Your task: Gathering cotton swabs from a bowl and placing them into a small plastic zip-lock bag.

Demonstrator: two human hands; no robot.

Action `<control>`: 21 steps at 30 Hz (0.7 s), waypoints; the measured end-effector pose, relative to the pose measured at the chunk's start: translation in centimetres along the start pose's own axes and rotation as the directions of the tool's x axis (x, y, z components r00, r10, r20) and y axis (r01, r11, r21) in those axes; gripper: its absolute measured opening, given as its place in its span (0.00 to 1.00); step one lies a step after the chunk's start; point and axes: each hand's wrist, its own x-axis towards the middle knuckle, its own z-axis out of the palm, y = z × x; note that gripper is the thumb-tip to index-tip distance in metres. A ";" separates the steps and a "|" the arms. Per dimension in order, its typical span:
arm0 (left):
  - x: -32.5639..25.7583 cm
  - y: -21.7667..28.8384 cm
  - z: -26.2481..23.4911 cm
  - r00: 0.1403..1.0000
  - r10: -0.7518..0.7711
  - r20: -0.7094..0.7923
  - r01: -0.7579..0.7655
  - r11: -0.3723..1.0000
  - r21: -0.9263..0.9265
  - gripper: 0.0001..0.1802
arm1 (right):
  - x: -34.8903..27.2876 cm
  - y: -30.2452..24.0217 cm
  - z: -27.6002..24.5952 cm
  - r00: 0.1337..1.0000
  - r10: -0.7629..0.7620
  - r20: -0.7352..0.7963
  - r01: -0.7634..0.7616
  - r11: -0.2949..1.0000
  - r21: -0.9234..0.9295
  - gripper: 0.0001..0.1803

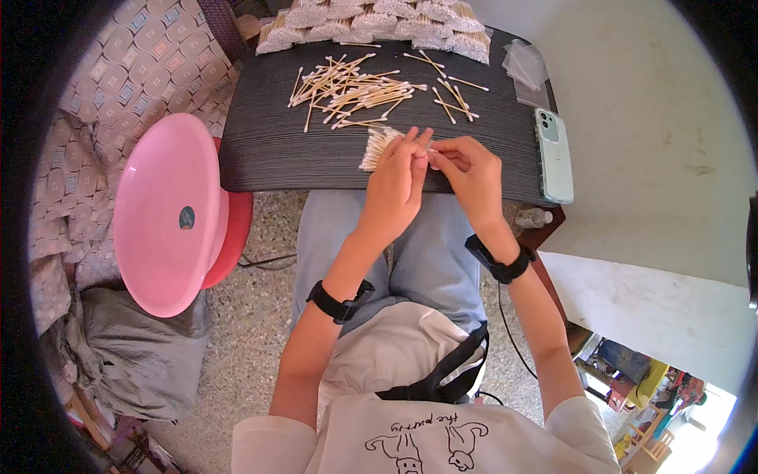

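Note:
Close to the near edge of the black table (268,158), my left hand (397,178) is closed on a small clear bag of cotton swabs (377,148), whose white tips point to the left. My right hand (472,170) meets it at the bag's right end, thumb and finger pinched together there. What exactly the right fingertips grip is partly hidden, but it looks like the bag's clear end. Beyond my hands lies a loose heap of cotton swabs (355,87) with wooden sticks. A smaller scatter of swabs (455,101) lies to its right.
Stacked bags of swabs (379,24) line the table's far edge. At the right are flat clear bags (525,67) and a pale green phone (554,154). A pink basin (166,213) stands left of the table. A plastic bottle (534,217) is below the right edge.

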 end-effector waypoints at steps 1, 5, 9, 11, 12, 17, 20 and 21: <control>-0.1 0.0 -0.2 0.997 -0.073 0.004 0.073 0.995 -0.065 0.06 | 0.0 0.0 0.2 1.000 -0.001 0.000 0.001 1.000 0.002 0.12; -0.4 -0.1 -1.3 0.975 -0.206 0.082 0.220 0.942 -0.252 0.07 | 0.1 -0.5 -0.5 0.994 0.093 0.059 -0.101 0.981 0.165 0.18; -0.6 0.1 -2.3 0.961 -0.234 0.151 0.274 0.886 -0.373 0.08 | 0.2 0.2 -1.5 0.967 0.065 0.245 -0.096 0.988 0.118 0.21; -0.6 0.1 -2.4 0.976 -0.201 0.090 0.219 0.928 -0.302 0.06 | 0.3 0.5 -1.3 0.970 0.040 0.239 -0.065 0.993 0.100 0.21; -0.7 0.2 -2.5 0.975 -0.199 0.094 0.219 0.927 -0.304 0.06 | 0.4 0.6 -1.2 0.971 0.011 0.237 -0.032 0.996 0.083 0.21; -0.6 0.3 -2.9 0.908 -0.355 0.224 0.414 0.848 -0.332 0.09 | 0.6 0.9 -0.8 0.976 0.040 0.213 -0.061 0.994 0.095 0.19; -0.5 0.1 -2.7 0.982 -0.172 0.076 0.188 0.927 -0.325 0.14 | 0.4 0.3 -0.6 0.979 0.043 0.199 -0.071 0.988 0.135 0.17; -0.5 0.2 -2.6 0.982 -0.173 0.074 0.188 0.927 -0.324 0.14 | 0.3 0.0 -0.5 0.984 0.022 0.178 -0.048 0.989 0.139 0.15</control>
